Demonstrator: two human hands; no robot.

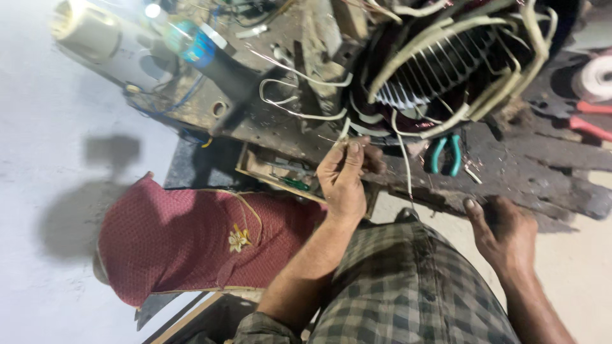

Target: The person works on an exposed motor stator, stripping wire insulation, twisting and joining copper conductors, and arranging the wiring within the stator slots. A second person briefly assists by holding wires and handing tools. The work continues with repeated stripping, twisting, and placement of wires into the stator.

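Head view shows the left hand with its grip pinched together on a thin pale insulated wire at the near edge of the dark, grimy wooden counter. Just beyond that grip sits the round motor stator with pale sleeved windings. Teal-handled pliers lie beside it, between the two hands. The right hand rests on the counter's near edge, fingers curled loosely, clamped on nothing. A maroon patterned cloth lies outside the left grip.
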